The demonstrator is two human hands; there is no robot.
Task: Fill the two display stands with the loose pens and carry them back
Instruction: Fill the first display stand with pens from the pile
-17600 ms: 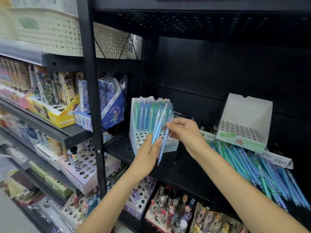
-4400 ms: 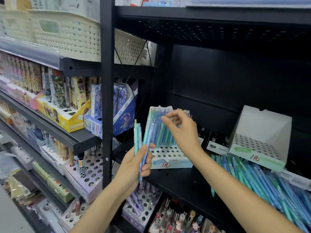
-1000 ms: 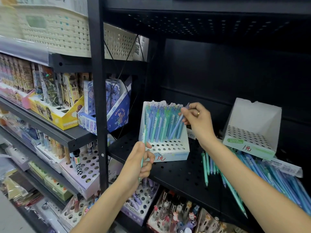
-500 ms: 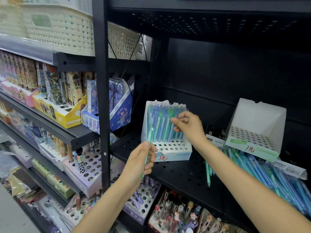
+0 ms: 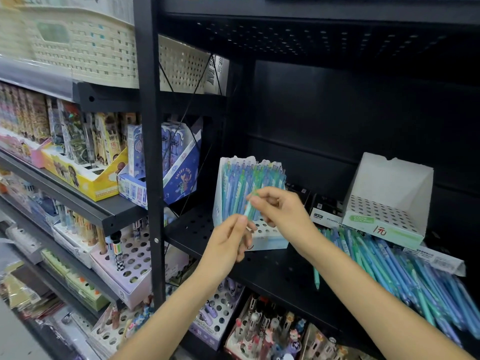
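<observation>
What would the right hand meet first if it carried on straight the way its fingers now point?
Probably the upright blue and green pens in the white perforated cardboard stand; the right hand pinches a pen just before them, though depth is unclear.

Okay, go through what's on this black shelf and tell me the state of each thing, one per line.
Left stand: upright, back rows full, front holes empty.
Right stand: upright, empty.
Loose pens: lying heaped on the shelf.
Green pen: pinched by both hands.
Left hand: holding pen.
Right hand: holding pen.
</observation>
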